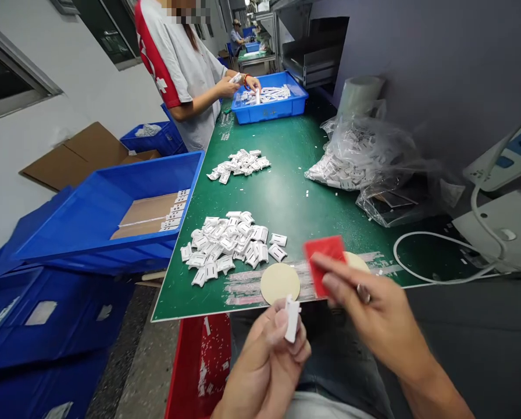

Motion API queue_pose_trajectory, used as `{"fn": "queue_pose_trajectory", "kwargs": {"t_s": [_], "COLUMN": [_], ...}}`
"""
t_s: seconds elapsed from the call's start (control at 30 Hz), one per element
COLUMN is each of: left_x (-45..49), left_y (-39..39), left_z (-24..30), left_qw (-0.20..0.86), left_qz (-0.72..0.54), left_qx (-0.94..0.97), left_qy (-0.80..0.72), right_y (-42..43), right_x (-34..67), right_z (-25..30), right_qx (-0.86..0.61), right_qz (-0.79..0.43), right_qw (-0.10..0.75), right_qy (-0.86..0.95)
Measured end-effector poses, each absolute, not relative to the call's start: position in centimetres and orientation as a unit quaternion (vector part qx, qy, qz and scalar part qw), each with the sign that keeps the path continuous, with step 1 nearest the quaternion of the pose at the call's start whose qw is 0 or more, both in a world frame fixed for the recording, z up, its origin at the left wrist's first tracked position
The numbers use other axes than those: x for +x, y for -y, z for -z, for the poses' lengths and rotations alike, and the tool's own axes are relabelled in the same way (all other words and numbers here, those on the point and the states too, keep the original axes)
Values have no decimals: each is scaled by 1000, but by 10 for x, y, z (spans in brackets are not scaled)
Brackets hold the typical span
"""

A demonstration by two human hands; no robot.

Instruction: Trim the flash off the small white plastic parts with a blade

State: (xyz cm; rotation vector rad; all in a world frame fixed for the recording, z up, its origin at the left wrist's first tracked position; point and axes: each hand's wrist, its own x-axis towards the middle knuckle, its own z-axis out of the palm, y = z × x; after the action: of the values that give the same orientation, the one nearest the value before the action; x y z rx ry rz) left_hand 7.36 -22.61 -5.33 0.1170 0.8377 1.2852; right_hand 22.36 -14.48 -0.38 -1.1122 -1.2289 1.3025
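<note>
One small, narrow white plastic part is pinched between thumb and fingers of the left hand, just off the near edge of a green tabletop. Farther right, the right hand grips a flat red square, blurred; a metal-tipped rod pokes out between its fingers, its kind unclear. Beyond the left hand lies a round cream disc, with a loose heap of white plastic pieces farther left. A loosened pinch could drop the part past the table edge; a careless sweep could scatter the heap's outer pieces.
</note>
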Motion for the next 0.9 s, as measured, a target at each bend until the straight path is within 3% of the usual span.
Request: {"fn": "queue_pose_trajectory", "kwargs": {"t_s": [0.1, 0.17, 0.27, 0.37, 0.5, 0.63, 0.9], "left_x": [61, 51, 41, 35, 29, 24, 34], "left_y": [226, 225, 221, 220, 222, 224, 231], "left_z": [66, 73, 76, 75, 74, 71, 57], "left_qw": [574, 382, 138, 3, -65, -94, -79], "left_qz": [-631, -640, -605, -559, -514, -504, -520], "left_qx": [223, 402, 585, 668, 733, 740, 715], "left_qy": [-472, -531, -522, -491, -441, -435, -461], "right_y": [151, 162, 182, 196, 192, 177, 170], "right_x": [227, 234, 244, 249, 248, 244, 228], "right_z": [7, 13, 25, 32, 33, 30, 29], "right_qx": [-461, -469, -486, -446, -292, -488, -442], "right_qz": [-551, -564, -592, -646, -726, -584, -625], "right_qw": [500, 503, 512, 505, 406, 470, 466], "right_qy": [484, 457, 390, 359, 472, 446, 443]}}
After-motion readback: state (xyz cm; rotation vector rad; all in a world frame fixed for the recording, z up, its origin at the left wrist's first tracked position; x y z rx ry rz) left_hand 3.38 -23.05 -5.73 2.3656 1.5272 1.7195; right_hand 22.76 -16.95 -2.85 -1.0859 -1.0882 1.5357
